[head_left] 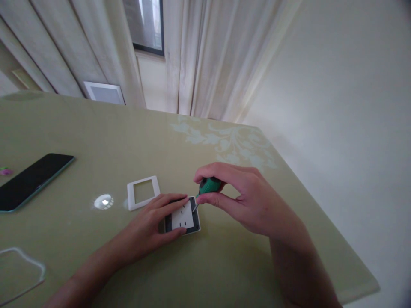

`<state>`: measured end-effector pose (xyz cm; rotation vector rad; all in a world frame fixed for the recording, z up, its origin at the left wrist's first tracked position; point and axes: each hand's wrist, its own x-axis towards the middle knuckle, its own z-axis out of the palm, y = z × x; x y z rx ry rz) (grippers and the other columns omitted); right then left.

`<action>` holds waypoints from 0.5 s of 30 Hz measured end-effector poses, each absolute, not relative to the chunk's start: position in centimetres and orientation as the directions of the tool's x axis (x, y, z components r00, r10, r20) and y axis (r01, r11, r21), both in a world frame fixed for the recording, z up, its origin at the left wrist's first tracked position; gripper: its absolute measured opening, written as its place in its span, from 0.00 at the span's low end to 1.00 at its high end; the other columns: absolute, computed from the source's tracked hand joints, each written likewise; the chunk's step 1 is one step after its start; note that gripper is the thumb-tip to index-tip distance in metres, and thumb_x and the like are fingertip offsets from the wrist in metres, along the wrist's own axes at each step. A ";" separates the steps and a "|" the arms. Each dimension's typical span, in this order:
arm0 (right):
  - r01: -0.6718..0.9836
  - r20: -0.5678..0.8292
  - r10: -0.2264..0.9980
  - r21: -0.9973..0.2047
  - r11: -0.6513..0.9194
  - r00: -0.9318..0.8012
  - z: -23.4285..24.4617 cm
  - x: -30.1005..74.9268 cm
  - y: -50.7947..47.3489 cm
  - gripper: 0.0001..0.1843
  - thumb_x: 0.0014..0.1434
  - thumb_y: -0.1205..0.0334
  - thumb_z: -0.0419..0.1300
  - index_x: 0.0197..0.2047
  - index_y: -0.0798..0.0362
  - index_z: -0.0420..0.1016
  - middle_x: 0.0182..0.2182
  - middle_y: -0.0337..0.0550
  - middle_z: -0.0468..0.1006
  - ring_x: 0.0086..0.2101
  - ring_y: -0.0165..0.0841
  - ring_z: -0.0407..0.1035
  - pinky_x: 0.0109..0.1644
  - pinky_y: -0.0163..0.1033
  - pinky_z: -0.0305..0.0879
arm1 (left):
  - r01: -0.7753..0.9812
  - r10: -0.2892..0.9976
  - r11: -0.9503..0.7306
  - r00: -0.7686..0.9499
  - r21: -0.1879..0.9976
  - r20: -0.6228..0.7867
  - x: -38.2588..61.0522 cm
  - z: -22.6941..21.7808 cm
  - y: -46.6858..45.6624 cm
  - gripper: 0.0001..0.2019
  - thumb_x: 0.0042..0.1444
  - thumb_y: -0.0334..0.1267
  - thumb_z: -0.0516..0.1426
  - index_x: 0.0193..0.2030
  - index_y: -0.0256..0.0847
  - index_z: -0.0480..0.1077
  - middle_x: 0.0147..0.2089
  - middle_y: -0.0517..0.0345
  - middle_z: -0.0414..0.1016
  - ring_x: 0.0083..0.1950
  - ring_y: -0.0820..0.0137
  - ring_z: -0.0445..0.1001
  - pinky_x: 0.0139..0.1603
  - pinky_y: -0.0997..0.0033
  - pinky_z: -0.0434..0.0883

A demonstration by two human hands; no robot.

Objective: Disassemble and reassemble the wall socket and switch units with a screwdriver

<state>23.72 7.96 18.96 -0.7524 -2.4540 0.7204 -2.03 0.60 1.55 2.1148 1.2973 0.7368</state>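
Observation:
A wall socket [182, 217] with a white slotted face and a dark grey surround lies face up on the table. My left hand [154, 218] grips it from the left, thumb along the near side and fingers over the far side. In my right hand [247, 196] is a screwdriver [210, 185] with a green and black handle, held between thumb and curled fingers. Its metal shaft slants down to the right part of the socket's surround; the exact spot under the tip is too small to make out. A white square cover frame [131, 197] rests just beyond my left hand.
On the glossy, pale green table [96, 128], a phone-like black slab [35, 179] lies at the left, with a small pink and green item [5, 171] beside it. A white cable [32, 256] curls at the near left. Curtains [221, 55] hang behind; a wall [346, 128] stands right.

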 end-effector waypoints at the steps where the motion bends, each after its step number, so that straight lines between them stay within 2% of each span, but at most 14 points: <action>1: 0.367 0.279 0.616 -0.600 0.711 -0.736 18.9 23.7 7.9 0.10 0.71 0.58 0.69 0.54 0.47 0.79 0.48 0.39 0.87 0.46 0.34 0.81 0.54 0.38 0.72 | 0.609 0.909 -0.384 0.382 0.694 0.169 -2.0 1.5 0.6 0.31 0.71 0.50 0.64 0.78 0.64 0.64 0.76 0.56 0.70 0.73 0.52 0.72 0.73 0.45 0.73; 15: 0.429 0.228 0.696 -0.645 0.632 -0.681 18.6 23.7 8.5 0.08 0.71 0.59 0.70 0.50 0.47 0.79 0.44 0.33 0.85 0.41 0.29 0.78 0.46 0.35 0.68 | 0.601 0.911 -0.370 0.384 0.708 0.150 -2.0 1.6 0.6 0.32 0.71 0.49 0.64 0.79 0.64 0.63 0.77 0.55 0.69 0.74 0.52 0.71 0.75 0.43 0.72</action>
